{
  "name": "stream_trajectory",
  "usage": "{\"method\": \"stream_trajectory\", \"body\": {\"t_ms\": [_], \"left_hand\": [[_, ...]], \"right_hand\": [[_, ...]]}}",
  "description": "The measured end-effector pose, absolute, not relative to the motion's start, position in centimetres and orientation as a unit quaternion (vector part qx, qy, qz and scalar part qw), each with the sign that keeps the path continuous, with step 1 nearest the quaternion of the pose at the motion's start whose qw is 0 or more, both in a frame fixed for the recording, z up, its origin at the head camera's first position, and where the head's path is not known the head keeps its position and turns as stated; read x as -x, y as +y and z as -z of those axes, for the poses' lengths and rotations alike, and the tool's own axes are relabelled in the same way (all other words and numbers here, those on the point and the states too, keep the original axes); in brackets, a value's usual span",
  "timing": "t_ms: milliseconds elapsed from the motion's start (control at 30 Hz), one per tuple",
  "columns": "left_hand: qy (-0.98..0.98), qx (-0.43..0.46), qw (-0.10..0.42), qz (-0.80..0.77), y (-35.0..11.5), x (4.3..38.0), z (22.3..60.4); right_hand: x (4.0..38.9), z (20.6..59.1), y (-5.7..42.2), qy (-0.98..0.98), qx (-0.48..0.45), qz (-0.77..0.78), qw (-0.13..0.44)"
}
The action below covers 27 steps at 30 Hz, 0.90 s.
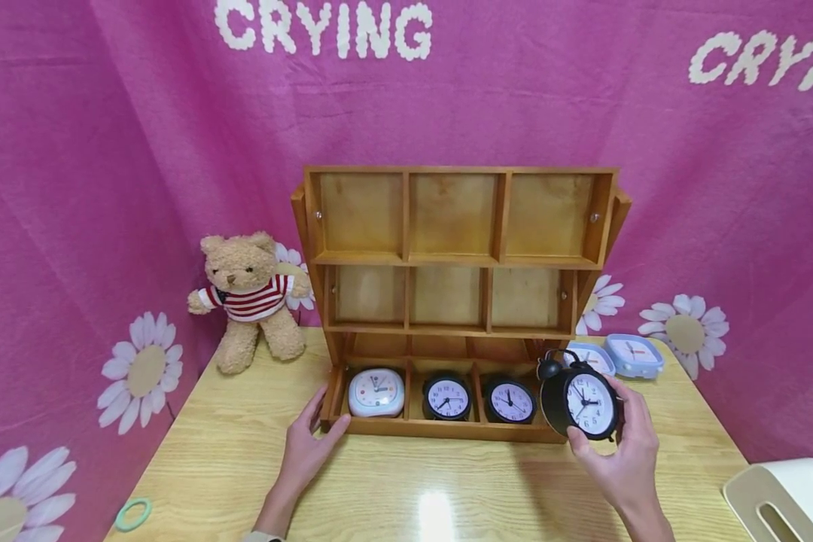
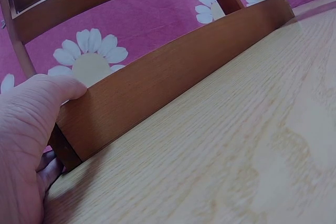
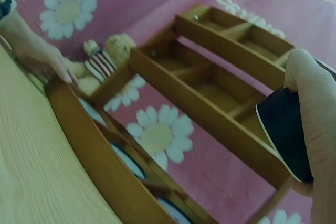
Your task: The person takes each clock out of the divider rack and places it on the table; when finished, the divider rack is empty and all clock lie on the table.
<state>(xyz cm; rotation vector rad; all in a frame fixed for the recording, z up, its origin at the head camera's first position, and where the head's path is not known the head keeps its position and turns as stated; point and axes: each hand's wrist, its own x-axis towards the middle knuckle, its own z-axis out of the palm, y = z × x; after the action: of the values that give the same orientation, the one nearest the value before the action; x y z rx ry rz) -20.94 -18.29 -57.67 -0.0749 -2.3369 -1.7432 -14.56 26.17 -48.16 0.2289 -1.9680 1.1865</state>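
Observation:
My left hand grips the lower left corner of a three-tier wooden shelf. In the left wrist view its thumb lies over the front board, with fingers around the side. My right hand holds a black twin-bell alarm clock in front of the shelf's lower right end, face turned forward. The right wrist view shows just part of that dark clock. In the bottom tier stand a white-and-pale-blue clock at left and two round black clocks, one in the middle and one farther right.
Two light-blue clocks lie behind the shelf's right side. A teddy bear in a striped shirt sits at back left. A green ring lies front left; a cream container stands front right. Pink flowered cloth hangs behind.

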Motion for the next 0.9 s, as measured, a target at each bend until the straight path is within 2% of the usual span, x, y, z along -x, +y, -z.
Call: {"method": "stream_trajectory", "body": {"t_ms": [400, 700, 900], "left_hand": [[-0.794, 0.027, 0.109, 0.597, -18.4, 20.9, 57.8], [-0.801, 0.023, 0.106, 0.589, -18.4, 20.9, 57.9], [-0.796, 0.026, 0.107, 0.596, -18.4, 20.9, 57.8]], "right_hand": [[14.9, 51.1, 31.2, -0.772, -0.032, -0.464, 0.432], [15.2, 53.3, 33.4, -0.790, 0.051, -0.454, 0.410], [15.4, 54.5, 34.6, -0.817, 0.063, -0.411, 0.399]]}}
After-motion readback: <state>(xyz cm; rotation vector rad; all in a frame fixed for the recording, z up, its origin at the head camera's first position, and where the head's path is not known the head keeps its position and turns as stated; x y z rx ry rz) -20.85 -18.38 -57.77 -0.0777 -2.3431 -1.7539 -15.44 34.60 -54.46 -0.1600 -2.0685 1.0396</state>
